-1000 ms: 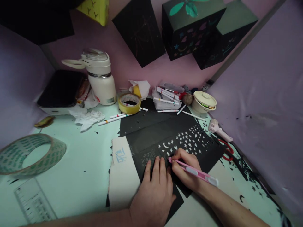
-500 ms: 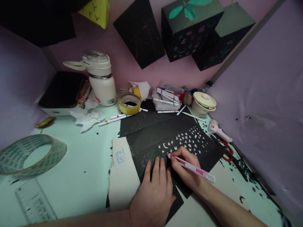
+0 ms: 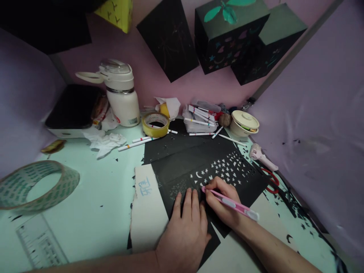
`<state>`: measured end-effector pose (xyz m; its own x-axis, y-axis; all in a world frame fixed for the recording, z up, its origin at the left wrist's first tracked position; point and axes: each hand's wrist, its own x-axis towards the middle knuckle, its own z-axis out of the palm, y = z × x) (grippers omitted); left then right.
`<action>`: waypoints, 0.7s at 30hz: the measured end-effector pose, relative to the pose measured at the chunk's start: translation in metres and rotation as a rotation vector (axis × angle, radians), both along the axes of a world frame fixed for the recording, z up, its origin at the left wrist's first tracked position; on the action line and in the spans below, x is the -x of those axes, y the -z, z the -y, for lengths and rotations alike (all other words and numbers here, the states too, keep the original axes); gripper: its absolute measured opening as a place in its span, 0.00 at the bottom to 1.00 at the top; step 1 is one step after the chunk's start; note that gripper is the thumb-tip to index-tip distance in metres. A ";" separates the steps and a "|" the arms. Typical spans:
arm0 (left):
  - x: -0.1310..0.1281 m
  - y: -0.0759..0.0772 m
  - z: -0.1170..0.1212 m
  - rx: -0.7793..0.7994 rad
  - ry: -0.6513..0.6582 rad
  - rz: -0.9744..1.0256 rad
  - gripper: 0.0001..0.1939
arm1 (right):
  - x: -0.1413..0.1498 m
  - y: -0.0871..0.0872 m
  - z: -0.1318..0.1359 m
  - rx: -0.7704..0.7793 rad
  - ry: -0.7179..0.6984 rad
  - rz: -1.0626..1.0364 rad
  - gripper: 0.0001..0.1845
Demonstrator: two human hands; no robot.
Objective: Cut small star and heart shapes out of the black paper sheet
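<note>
My left hand lies flat on a sheet of black paper, its fingers stretched toward the middle. In my right hand is a slim pink craft knife, gripped like a pen. Its tip rests on the paper just right of my left fingertips; the blade is too small to make out. Cut-out stars, hearts and a crescent moon pattern the sheet's right part. Faint drawn outlines show near my left fingers. Torn white cardboard with blue writing lies left of my left hand.
A wide tape roll and clear ruler lie left. Behind stand a white bottle, yellow tape roll, markers and a lidded bowl. Right are a pink glue gun, red-handled scissors and paper scraps. Black boxes hang above.
The knife tip has shifted very slightly downward on the black paper. My left hand stays in the same place, and the camera view has moved a little.
</note>
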<state>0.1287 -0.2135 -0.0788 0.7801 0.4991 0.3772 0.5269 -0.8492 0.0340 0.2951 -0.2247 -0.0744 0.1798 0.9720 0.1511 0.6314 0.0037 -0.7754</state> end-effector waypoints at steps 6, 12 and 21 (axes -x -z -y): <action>-0.001 -0.001 -0.001 0.007 -0.003 -0.014 0.30 | 0.001 -0.004 0.001 0.000 -0.039 0.028 0.08; 0.000 0.000 -0.001 0.017 0.005 -0.016 0.30 | 0.000 -0.003 0.001 -0.014 -0.035 0.018 0.07; 0.000 0.003 0.000 0.011 -0.008 0.008 0.31 | 0.003 -0.002 -0.001 -0.012 0.064 -0.038 0.05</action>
<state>0.1291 -0.2132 -0.0815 0.7732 0.5092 0.3780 0.5332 -0.8447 0.0472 0.2925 -0.2240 -0.0727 0.2475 0.9564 0.1549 0.6004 -0.0259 -0.7993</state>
